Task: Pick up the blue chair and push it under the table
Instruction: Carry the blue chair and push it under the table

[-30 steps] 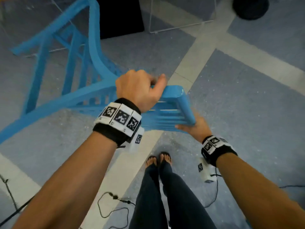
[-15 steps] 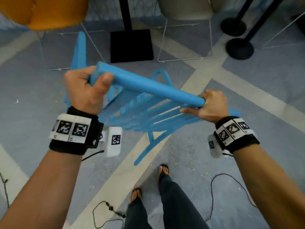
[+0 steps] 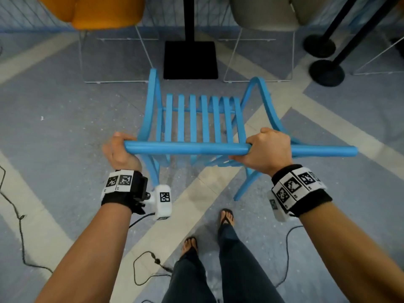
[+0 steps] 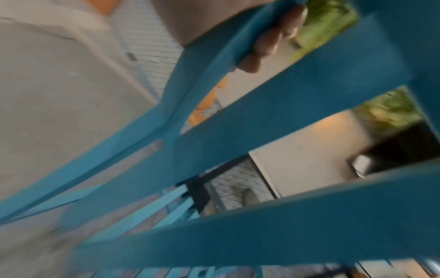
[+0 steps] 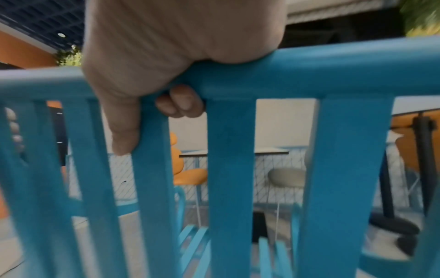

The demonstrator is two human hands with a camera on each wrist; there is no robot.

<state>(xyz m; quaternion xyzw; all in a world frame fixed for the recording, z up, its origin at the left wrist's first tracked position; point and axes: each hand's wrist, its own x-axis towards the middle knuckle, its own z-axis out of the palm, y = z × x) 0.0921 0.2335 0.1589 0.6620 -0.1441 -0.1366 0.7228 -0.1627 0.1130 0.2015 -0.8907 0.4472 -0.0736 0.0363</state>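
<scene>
Head view: blue chair (image 3: 192, 119) upright before person, near black table base (image 3: 190, 60). Left hand (image 3: 119, 150) grips top rail's left end; right hand (image 3: 267, 152) grips rail right of middle.

The blue chair (image 3: 196, 119) is made of painted slats and bent side rails, all in the same light blue colour. It stands upright, with its back turned to the person and its seat pointing away, toward a black square base on the floor. The seat has several parallel slats that run from front to back. The top of the back is a round bar (image 3: 188, 148) that lies level from left to right, and the flat back slats (image 5: 228, 169) hang down from it. The curved arms rise at both sides of the seat. One rear leg (image 3: 247, 184) slants down to the floor near the person's feet.
</scene>
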